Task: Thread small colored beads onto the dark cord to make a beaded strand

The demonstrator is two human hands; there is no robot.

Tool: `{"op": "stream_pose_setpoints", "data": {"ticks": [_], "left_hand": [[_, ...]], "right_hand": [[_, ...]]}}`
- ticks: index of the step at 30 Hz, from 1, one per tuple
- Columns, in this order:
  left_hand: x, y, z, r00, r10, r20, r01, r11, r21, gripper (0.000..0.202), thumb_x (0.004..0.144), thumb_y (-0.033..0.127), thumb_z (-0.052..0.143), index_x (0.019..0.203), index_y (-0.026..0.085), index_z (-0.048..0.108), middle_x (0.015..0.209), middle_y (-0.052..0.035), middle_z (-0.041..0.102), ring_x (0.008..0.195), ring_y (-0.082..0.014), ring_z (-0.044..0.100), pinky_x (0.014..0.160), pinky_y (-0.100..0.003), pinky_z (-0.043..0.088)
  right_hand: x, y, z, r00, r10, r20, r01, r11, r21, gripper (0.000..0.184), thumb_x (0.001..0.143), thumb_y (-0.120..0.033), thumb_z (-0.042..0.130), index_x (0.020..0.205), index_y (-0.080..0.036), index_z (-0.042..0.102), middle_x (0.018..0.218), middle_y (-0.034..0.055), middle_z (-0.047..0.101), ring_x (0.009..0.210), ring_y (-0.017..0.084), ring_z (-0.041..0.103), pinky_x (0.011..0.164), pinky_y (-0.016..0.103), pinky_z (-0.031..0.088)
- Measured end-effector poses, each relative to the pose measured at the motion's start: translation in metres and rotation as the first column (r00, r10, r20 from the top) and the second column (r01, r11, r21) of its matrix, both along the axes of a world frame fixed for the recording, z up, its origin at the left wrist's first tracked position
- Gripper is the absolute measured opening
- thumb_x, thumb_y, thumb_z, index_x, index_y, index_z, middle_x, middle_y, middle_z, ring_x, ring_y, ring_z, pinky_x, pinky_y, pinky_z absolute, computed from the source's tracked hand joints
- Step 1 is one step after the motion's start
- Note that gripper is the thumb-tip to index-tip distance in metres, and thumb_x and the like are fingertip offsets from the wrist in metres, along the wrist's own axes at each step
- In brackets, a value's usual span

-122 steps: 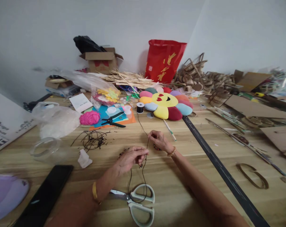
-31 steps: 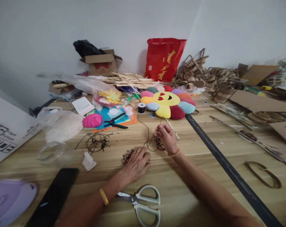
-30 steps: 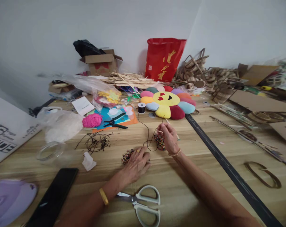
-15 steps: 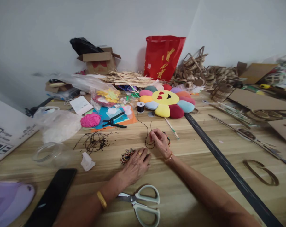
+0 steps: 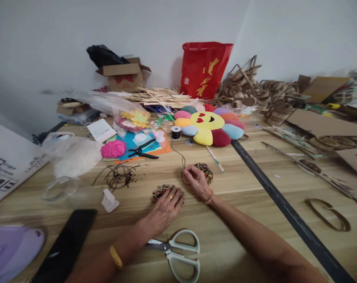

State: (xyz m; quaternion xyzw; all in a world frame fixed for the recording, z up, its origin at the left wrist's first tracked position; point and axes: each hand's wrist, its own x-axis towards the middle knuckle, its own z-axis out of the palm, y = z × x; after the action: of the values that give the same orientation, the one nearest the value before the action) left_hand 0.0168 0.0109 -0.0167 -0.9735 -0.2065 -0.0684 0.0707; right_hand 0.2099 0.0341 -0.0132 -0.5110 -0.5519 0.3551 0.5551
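Observation:
My left hand [image 5: 169, 200] lies palm down with its fingers stretched over the near edge of a bunch of small multicoloured beads [image 5: 160, 191]. In a pinch, my right hand [image 5: 198, 182] has the thin black cord [image 5: 182, 157] near its free end. That cord runs up to a small spool of black cord [image 5: 175, 133]. Partly behind my right hand sits a second bunch of beads [image 5: 207, 172], looking like beaded strands. White-handled scissors [image 5: 182, 247] lie below my left hand, their blades partly hidden by my forearm.
Left of the hands are tangled black cord pieces [image 5: 119, 177], crumpled paper [image 5: 110, 201], pliers [image 5: 141, 151] and a phone [image 5: 67, 239]. A flower cushion [image 5: 208, 125] lies behind the spool. To the right runs a dark strip [image 5: 272, 192] across the table.
My left hand has slid slightly left, baring more space between the hands. My right hand has dropped slightly toward me, and more of the bead bunch behind it shows.

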Motion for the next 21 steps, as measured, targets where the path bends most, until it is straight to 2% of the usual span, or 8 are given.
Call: {"op": "stream_pose_setpoints", "data": {"ticks": [5,7,9,11,13,15,18,21], "left_hand": [[-0.009,-0.001,0.008,0.995,-0.027,0.099,0.032,0.998,-0.046,0.033,0.090,0.014,0.046,0.121,0.013,0.056,0.130,-0.0147,0.056,0.125,-0.0293,0.047,0.104,-0.046,0.037],[-0.013,0.000,0.014,0.985,-0.039,0.168,0.058,0.992,-0.113,0.032,0.092,0.017,0.044,0.121,0.015,0.057,0.128,-0.0134,0.057,0.126,-0.0277,0.046,0.105,-0.046,0.038],[-0.018,0.003,0.018,0.962,0.020,0.274,0.042,0.974,-0.221,0.034,0.094,0.020,0.041,0.124,0.016,0.055,0.129,-0.0122,0.057,0.128,-0.0252,0.044,0.107,-0.045,0.038],[-0.025,0.009,0.019,0.911,0.176,0.373,-0.032,0.932,-0.361,0.037,0.096,0.023,0.036,0.129,0.016,0.051,0.135,-0.0119,0.052,0.131,-0.0224,0.041,0.109,-0.043,0.037],[-0.030,0.017,0.018,0.841,0.375,0.389,-0.137,0.844,-0.518,0.042,0.097,0.027,0.033,0.136,0.016,0.043,0.143,-0.0112,0.044,0.135,-0.0212,0.036,0.112,-0.043,0.033],[-0.033,0.024,0.016,0.782,0.490,0.386,-0.174,0.766,-0.619,0.044,0.097,0.031,0.030,0.137,0.017,0.042,0.145,-0.0098,0.041,0.136,-0.0206,0.033,0.114,-0.044,0.029],[-0.032,0.029,0.011,0.761,0.560,0.328,-0.193,0.677,-0.710,0.048,0.097,0.037,0.029,0.138,0.015,0.041,0.147,-0.0104,0.039,0.137,-0.0207,0.032,0.115,-0.044,0.026],[-0.025,0.026,0.007,0.784,0.533,0.318,-0.169,0.676,-0.717,0.050,0.096,0.040,0.030,0.139,0.015,0.040,0.147,-0.0115,0.038,0.138,-0.0213,0.030,0.116,-0.046,0.024]], "right_hand": [[-0.011,-0.007,0.002,0.999,-0.001,0.032,0.002,1.000,-0.003,0.032,0.087,-0.047,0.050,0.074,-0.018,0.053,0.064,-0.0014,0.048,0.057,0.012,0.045,0.053,0.023,0.038],[-0.016,-0.009,0.002,1.000,-0.015,0.023,0.015,1.000,0.002,0.031,0.088,-0.046,0.050,0.076,-0.018,0.054,0.067,-0.0002,0.052,0.062,0.013,0.048,0.059,0.024,0.040],[-0.021,-0.011,0.003,1.000,-0.016,0.005,0.016,1.000,0.007,0.030,0.089,-0.046,0.049,0.079,-0.018,0.055,0.073,0.0016,0.056,0.069,0.015,0.052,0.065,0.026,0.043],[-0.026,-0.013,0.004,1.000,-0.002,-0.017,0.002,1.000,0.011,0.030,0.090,-0.046,0.048,0.083,-0.018,0.057,0.080,0.0036,0.060,0.077,0.017,0.055,0.072,0.028,0.044],[-0.030,-0.014,0.006,0.999,0.018,-0.037,-0.018,1.000,0.009,0.030,0.090,-0.046,0.046,0.086,-0.018,0.058,0.087,0.0050,0.062,0.084,0.019,0.057,0.078,0.029,0.045],[-0.034,-0.016,0.007,0.998,0.035,-0.045,-0.035,0.999,0.000,0.031,0.090,-0.047,0.046,0.088,-0.019,0.058,0.091,0.0058,0.063,0.088,0.020,0.057,0.080,0.031,0.045],[-0.040,-0.017,0.006,0.996,0.056,-0.063,-0.056,0.998,0.000,0.030,0.091,-0.047,0.045,0.085,-0.019,0.056,0.096,0.0070,0.063,0.090,0.021,0.057,0.082,0.032,0.044],[-0.049,-0.017,0.003,0.994,0.087,-0.062,-0.087,0.996,0.008,0.028,0.092,-0.045,0.043,0.084,-0.020,0.053,0.097,0.0058,0.061,0.090,0.019,0.056,0.084,0.032,0.043]]}}
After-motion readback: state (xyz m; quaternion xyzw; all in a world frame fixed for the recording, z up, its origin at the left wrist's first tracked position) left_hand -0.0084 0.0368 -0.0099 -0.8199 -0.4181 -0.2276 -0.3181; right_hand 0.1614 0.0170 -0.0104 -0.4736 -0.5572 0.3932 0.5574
